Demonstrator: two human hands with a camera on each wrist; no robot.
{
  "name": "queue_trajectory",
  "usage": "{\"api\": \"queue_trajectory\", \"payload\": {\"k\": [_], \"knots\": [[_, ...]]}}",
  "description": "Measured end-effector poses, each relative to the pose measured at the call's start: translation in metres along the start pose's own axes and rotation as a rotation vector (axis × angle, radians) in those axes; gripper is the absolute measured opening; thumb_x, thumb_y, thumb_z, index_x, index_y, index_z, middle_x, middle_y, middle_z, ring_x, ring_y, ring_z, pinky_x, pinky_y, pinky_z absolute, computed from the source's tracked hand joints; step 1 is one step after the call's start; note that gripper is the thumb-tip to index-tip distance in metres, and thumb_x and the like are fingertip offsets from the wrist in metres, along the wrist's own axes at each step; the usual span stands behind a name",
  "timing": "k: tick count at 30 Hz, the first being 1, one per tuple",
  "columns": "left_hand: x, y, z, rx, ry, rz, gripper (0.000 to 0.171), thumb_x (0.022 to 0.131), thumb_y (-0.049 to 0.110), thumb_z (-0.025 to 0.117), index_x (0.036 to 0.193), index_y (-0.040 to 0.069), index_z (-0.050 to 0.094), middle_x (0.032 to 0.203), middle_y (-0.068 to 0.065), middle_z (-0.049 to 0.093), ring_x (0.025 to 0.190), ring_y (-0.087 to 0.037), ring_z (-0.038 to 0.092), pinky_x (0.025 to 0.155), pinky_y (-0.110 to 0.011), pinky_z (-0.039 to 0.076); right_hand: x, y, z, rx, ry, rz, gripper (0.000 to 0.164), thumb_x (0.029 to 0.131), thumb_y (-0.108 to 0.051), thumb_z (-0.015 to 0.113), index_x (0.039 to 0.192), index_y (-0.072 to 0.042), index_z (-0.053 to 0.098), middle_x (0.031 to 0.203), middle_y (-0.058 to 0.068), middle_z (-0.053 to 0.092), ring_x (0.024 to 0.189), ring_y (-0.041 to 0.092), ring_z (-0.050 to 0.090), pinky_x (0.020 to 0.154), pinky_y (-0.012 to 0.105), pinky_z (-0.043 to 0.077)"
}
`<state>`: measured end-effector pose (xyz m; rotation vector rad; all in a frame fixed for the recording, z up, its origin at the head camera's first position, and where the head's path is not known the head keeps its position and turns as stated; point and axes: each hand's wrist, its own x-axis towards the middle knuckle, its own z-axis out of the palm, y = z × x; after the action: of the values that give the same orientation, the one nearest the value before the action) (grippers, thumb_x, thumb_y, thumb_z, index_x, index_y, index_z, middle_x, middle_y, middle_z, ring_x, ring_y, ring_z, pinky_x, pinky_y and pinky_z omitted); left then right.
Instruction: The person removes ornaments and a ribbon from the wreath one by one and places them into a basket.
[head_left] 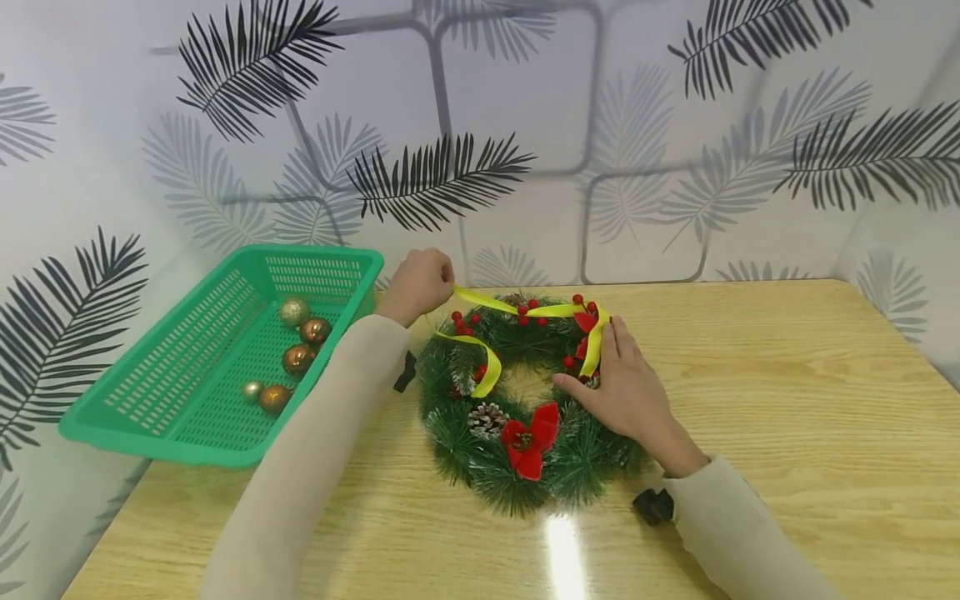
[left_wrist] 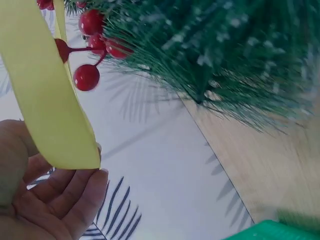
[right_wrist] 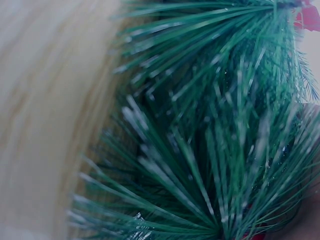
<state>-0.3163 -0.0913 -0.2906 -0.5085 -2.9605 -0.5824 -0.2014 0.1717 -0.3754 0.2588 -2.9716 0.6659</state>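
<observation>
A green pine wreath (head_left: 517,467) with red berries, a pinecone (head_left: 487,420) and a red fabric flower (head_left: 529,442) lies on the table. A yellow ribbon (head_left: 551,311) runs across its far side and hangs down at the right, with another strand curling over the left side. At the wreath's upper left, my left hand (head_left: 418,286) pinches the ribbon and holds it out; the left wrist view shows the yellow band (left_wrist: 55,100) bent at the fingers. My right hand (head_left: 626,387) rests on the wreath's right side, fingers straight beside the ribbon. Pine needles (right_wrist: 200,140) fill the right wrist view.
A green plastic basket (head_left: 180,454) stands at the left, holding several gold and copper ball ornaments (head_left: 298,360). The wooden table (head_left: 787,417) reaches back to a wall (head_left: 517,108) with a leaf pattern.
</observation>
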Motion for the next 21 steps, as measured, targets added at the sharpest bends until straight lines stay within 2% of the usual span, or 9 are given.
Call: {"api": "queue_trajectory", "payload": {"k": [2,5,8,13,17,19,21], "knots": [[0.003,0.004,0.002,-0.020,0.009,0.001,0.025,0.085,-0.004,0.047,0.065,0.006,0.058,0.058,-0.003,0.047,0.050,-0.014,0.032,0.048,-0.026,0.029,0.000,0.001,0.000,-0.004,0.004,-0.001,0.103,0.089,-0.061,0.051,0.148,0.010,0.006,0.157,0.027,0.002,0.143,0.045,0.012,0.112,0.058,0.024],[0.009,0.011,0.005,-0.021,0.011,0.011,0.034,0.085,-0.004,0.045,0.055,0.011,0.043,0.050,0.001,0.030,0.046,-0.012,0.022,0.045,-0.025,0.023,0.000,0.002,0.000,-0.005,0.005,-0.002,0.103,0.089,-0.062,0.051,0.148,0.011,0.008,0.157,0.027,0.003,0.143,0.045,0.012,0.112,0.058,0.025],[0.014,0.019,0.010,-0.016,-0.016,0.025,0.040,0.085,-0.003,0.046,0.050,0.014,0.035,0.047,0.003,0.023,0.044,-0.010,0.017,0.043,-0.024,0.020,0.000,0.003,0.001,-0.005,0.001,0.000,0.103,0.089,-0.062,0.051,0.148,0.010,0.008,0.157,0.027,0.003,0.143,0.045,0.013,0.111,0.058,0.025],[0.025,0.033,0.018,-0.025,-0.054,0.066,0.044,0.087,-0.001,0.047,0.049,0.015,0.030,0.049,0.004,0.017,0.045,-0.009,0.012,0.044,-0.023,0.017,-0.001,0.004,0.002,0.000,0.010,0.004,0.102,0.089,-0.061,0.052,0.148,0.010,0.008,0.157,0.027,0.003,0.143,0.045,0.014,0.111,0.059,0.026],[0.031,0.045,0.018,-0.029,-0.010,0.092,0.038,0.090,0.000,0.045,0.054,0.012,0.038,0.049,0.002,0.027,0.045,-0.010,0.018,0.045,-0.024,0.021,0.000,0.004,0.003,0.003,0.012,-0.002,0.103,0.088,-0.061,0.052,0.148,0.010,0.008,0.157,0.026,0.004,0.143,0.045,0.015,0.111,0.059,0.027],[0.031,0.050,0.016,-0.044,0.033,0.111,0.032,0.092,0.003,0.046,0.062,0.009,0.050,0.055,-0.001,0.041,0.046,-0.011,0.026,0.047,-0.024,0.027,0.000,0.004,0.003,0.006,0.013,-0.006,0.103,0.088,-0.061,0.053,0.148,0.010,0.007,0.157,0.026,0.003,0.143,0.045,0.015,0.111,0.059,0.027],[0.029,0.056,0.014,-0.071,0.069,0.125,0.023,0.095,0.006,0.046,0.077,0.006,0.061,0.066,-0.005,0.056,0.049,-0.013,0.037,0.050,-0.026,0.033,0.001,0.004,0.002,0.004,0.013,-0.009,0.103,0.088,-0.061,0.053,0.148,0.010,0.007,0.157,0.027,0.003,0.143,0.045,0.015,0.111,0.058,0.027]]}}
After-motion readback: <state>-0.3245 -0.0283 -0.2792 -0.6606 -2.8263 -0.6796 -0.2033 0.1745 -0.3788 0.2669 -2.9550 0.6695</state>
